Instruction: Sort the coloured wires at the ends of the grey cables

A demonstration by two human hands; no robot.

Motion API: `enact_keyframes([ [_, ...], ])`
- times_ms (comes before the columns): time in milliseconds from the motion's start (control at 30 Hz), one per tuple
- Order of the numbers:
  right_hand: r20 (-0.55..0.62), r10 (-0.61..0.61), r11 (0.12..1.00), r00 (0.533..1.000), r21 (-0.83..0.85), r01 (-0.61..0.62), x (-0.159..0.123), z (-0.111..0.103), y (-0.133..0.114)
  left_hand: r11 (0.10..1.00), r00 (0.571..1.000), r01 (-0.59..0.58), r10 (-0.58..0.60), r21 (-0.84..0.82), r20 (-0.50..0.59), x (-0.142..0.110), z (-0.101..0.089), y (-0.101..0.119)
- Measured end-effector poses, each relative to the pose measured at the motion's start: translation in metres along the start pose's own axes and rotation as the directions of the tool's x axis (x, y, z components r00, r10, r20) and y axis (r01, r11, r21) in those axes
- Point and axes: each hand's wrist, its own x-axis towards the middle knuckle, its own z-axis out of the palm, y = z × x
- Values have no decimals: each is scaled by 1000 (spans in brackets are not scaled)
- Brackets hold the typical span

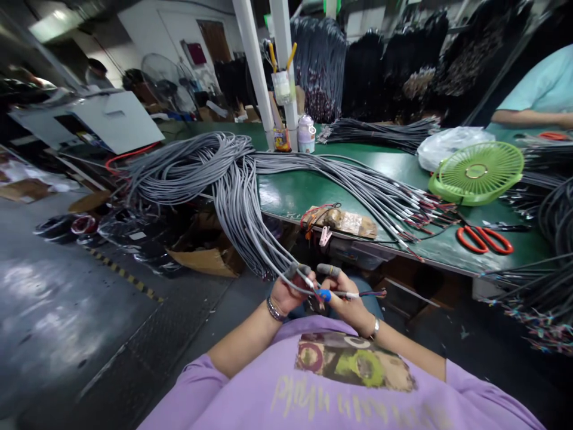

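Observation:
My left hand (285,297) is closed around the ends of grey cables (253,230) that hang down from the bench edge. Beside it, my right hand (348,306) pinches a cable end (344,294) with a white sleeve and thin coloured wires sticking out to the right. Grey coverings (329,270) sit on fingertips of both hands, and a blue one (324,295) shows between the hands. The hands nearly meet in front of my chest, so the exact contact of the fingertips with the wires is hard to make out.
A coil of grey cables (192,164) lies on the green bench (286,191), with stripped ends fanned right. Nearby are orange-handled scissors (484,239), a green fan (477,171), a taped board (342,222) and a bottle (307,134). Another person's arm (532,118) rests at right.

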Motion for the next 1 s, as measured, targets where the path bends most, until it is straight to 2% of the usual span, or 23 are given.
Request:
enact_keyframes([
  [67, 110, -59, 995, 992, -70, 67, 5, 2, 0, 996, 996, 82, -81, 23, -31, 1, -5, -7],
  [167, 279, -139, 966, 950, -174, 192, 14, 4, -10, 988, 986, 144, -138, 61, -98, 1, -11, -10],
  [300, 365, -221, 942, 905, -159, 294, 21, 7, -19, 988, 986, 96, -78, 117, -147, -2, -10, -4],
  [367, 337, -240, 937, 910, -164, 308, 23, 10, -19, 983, 992, 50, -29, 174, -124, -4, -7, -2],
  [433, 271, -219, 944, 937, -184, 274, 24, 11, -17, 963, 995, -8, 34, 268, -92, -6, -6, -1],
  [500, 208, -188, 952, 960, -204, 230, 24, 10, -15, 906, 993, -51, 92, 420, -78, -10, -7, 1],
  [567, 135, -192, 950, 972, -225, 218, 24, 5, -14, 783, 989, -34, 115, 621, -92, -20, -11, 7],
  [633, 43, -225, 943, 973, -244, 228, 22, -1, -14, 594, 978, 45, 136, 803, -156, -36, -15, 18],
  [667, -5, -238, 941, 971, -249, 229, 22, -3, -15, 506, 958, 45, 222, 862, -180, -46, -15, 24],
  [700, -44, -245, 942, 969, -248, 227, 21, -5, -17, 441, 910, -10, 377, 897, -175, -56, -13, 30],
  [733, -67, -253, 942, 965, -243, 230, 21, -6, -19, 381, 837, -96, 530, 920, -132, -66, -9, 37],
  [767, -71, -267, 941, 961, -237, 243, 21, -6, -22, 303, 747, -198, 662, 932, -56, -74, -2, 43],
  [800, -55, -290, 935, 955, -228, 271, 21, -6, -27, 195, 667, -294, 743, 936, 55, -80, 7, 48],
  [833, -19, -324, 925, 946, -216, 312, 21, -5, -32, 96, 663, -357, 726, 929, 180, -84, 19, 53],
  [867, 27, -365, 910, 931, -201, 362, 22, -3, -37, 27, 702, -400, 651, 916, 288, -84, 32, 57],
  [900, 82, -405, 892, 911, -183, 413, 23, -2, -44, 4, 747, -433, 560, 901, 357, -81, 45, 61],
  [1000, 190, -470, 854, 862, -148, 498, 28, 0, -61, 69, 864, -459, 267, 886, 427, -59, 80, 70],
])
